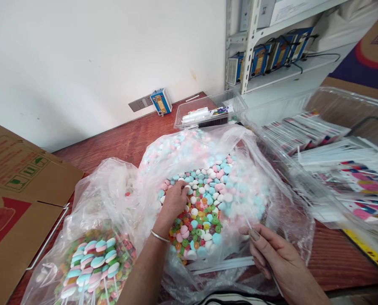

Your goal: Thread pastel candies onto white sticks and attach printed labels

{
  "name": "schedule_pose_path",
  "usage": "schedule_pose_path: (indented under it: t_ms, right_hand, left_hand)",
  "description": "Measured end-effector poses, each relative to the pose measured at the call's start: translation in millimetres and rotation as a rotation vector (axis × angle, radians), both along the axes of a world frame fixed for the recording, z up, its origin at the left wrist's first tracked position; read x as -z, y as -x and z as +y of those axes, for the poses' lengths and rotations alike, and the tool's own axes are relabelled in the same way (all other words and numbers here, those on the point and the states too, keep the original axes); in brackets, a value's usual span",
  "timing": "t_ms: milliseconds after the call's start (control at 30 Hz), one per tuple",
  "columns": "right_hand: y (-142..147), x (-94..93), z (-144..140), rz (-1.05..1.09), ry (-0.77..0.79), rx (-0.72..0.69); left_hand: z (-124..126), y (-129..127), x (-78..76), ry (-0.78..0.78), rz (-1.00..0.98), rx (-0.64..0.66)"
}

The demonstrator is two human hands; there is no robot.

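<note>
Lying at the centre of the view on a red-brown bench (96,137), an open clear bag (184,154) was filled with smooth, rounded candies (219,173) in pastel pink, pale blue and white. Toward six o'clock of its opening, small glossy ring gummies (198,232) in green, orange, yellow and red were heaped, with rounded candies mixed among them. The left hand (175,199) was lowered in from seven o'clock, its fingertips bent against the candies near ten o'clock of the opening; whether one was gripped could not be told. At four o'clock, a thin white stick (248,223) was pinched between thumb and forefinger of the right hand (273,252), beside the bag. Loose white sticks (222,264) were laid at six o'clock. At seven o'clock, a second bag (106,182) of gummies was topped by skewers (96,262), threaded with pastel candies and ring gummies. Cards and sticks were packed into a clear tray (360,103) at three o'clock.
</note>
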State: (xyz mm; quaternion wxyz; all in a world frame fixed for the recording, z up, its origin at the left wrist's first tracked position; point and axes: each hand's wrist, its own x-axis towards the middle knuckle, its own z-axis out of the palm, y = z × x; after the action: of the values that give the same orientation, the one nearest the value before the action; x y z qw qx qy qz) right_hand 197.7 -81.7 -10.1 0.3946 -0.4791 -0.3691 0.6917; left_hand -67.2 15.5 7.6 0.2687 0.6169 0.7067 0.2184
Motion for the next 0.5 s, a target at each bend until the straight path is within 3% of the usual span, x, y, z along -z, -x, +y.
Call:
schedule_pose_path:
  t_ms: [233,500]
  right_hand:
    - [-4,4.8,-1,-0.017,0.0,0.012]
    - [4,9.6,-1,0.006,-0.018,0.026]
  left_hand:
    - [-4,-3,-3.0,-0.021,0.054,-0.007]
    - [-26,-8,-13.9,-0.012,-0.114,0.061]
